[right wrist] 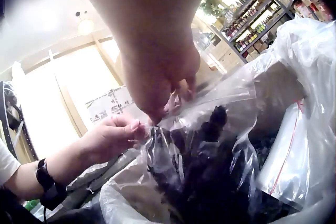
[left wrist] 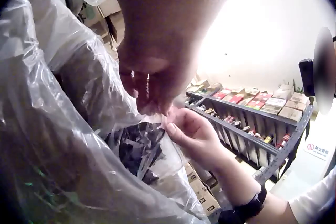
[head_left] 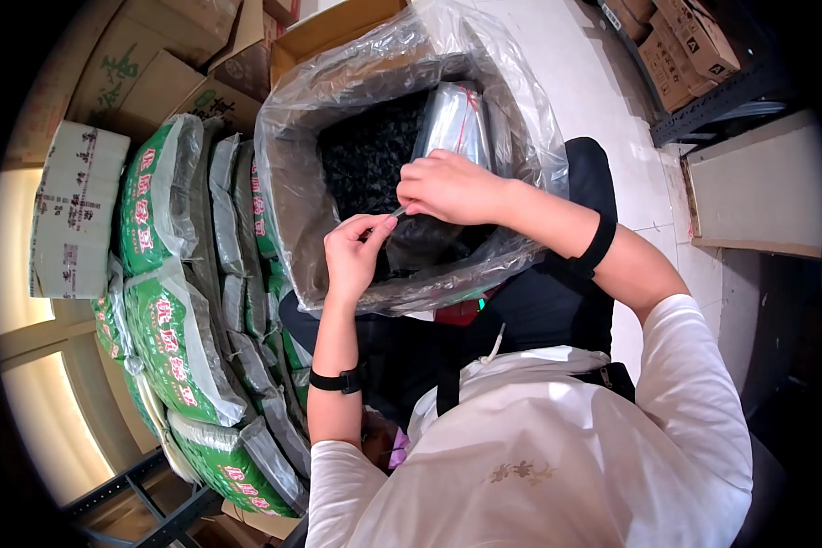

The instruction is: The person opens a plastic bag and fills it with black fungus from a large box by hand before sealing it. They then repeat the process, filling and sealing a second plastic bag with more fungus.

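A small clear plastic bag [right wrist: 210, 111] with dark dried flakes inside hangs between the two hands. My left hand [head_left: 352, 251] pinches one end of its top edge between thumb and finger. Close beside it, my right hand [head_left: 452, 187] grips the same edge with curled fingers. In the right wrist view, the left hand [right wrist: 113, 137] meets the right fingertips at the bag's mouth. Below lies a carton lined with a large clear plastic liner [head_left: 292, 196], holding loose black flakes [head_left: 365, 146]. A stack of flat clear bags [head_left: 443, 119], tied with red string, lies in it.
Green and white printed sacks [head_left: 160, 205] are piled to the left, with a white wrapped block [head_left: 78, 210] beside them. Cardboard cartons [head_left: 155, 91] stand behind. At the right is a dark metal shelf [head_left: 703, 105] with brown boxes [head_left: 690, 46]. The carton sits close against the person's legs.
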Demonstrator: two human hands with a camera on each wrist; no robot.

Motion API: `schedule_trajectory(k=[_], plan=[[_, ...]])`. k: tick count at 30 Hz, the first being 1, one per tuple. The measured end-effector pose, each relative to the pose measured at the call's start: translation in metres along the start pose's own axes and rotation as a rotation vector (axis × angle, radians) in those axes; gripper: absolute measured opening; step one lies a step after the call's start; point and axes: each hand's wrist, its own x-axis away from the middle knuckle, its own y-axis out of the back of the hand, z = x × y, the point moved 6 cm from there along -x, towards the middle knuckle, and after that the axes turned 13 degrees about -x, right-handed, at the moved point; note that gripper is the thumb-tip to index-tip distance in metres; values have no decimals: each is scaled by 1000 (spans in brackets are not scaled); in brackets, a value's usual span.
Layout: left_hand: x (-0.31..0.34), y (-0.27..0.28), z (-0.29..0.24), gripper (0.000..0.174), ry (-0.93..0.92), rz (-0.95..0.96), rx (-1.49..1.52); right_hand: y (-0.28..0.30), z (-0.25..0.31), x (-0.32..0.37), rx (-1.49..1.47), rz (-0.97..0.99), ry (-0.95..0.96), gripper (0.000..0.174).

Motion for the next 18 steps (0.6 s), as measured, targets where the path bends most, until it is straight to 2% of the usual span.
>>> schedule_trajectory(k=[4, 6, 10, 12, 13, 14, 16, 18], plan=[[1, 4, 7, 14, 12, -31, 30, 10, -9, 4, 27, 29, 55, 10], [0, 3, 5, 13, 15, -26, 29, 4, -13, 3, 71, 104, -34, 9], [-1, 2, -9, 13, 1, -45, 14, -1, -13, 7, 112, 43, -3, 9], [0, 8, -32, 14, -196, -145, -133, -4, -12, 7, 112, 54, 5, 10], [-1, 4, -28, 14, -219, -130, -150, -5, -12, 7, 116, 68, 11, 10], [-2, 4, -28, 14, -219, -131, -151, -5, -11, 7, 116, 68, 13, 10], [-6, -1, -21, 11, -92, -41, -213, -4, -12, 7, 97, 73, -14, 11], [-6, -4, -20, 10, -105, -44, -220, 1, -13, 11, 96, 15, 13, 12]])
